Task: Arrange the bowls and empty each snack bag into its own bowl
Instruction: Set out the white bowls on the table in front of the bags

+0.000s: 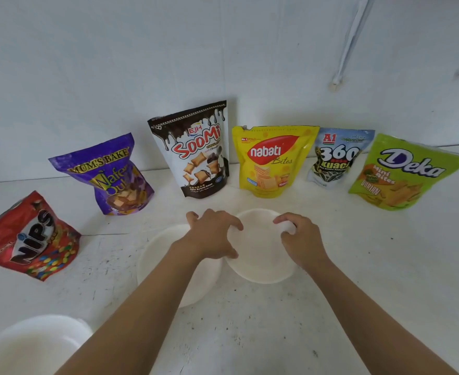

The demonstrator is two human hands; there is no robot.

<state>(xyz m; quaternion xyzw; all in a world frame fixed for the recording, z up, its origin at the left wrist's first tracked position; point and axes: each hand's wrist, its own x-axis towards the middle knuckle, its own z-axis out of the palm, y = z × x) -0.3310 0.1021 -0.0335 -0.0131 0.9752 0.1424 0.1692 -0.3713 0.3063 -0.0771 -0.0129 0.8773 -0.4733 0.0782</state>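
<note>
Both hands hold one white bowl [260,253] at the table's middle: my left hand [213,235] grips its left rim, my right hand [300,239] grips its right rim. A second white bowl [163,263] sits just to its left, partly under my left forearm. A third white bowl [33,345] is at the near left corner. Several snack bags stand in an arc behind: red Nips [29,236], purple Mum's Bake [109,177], Soomi [195,152], yellow Nabati [271,161], 360 Kuaci [336,158], green Deka [404,171].
The white table [358,266] is scuffed and meets a white wall [223,63] right behind the bags. A white cable conduit [350,41] runs down the wall at the upper right.
</note>
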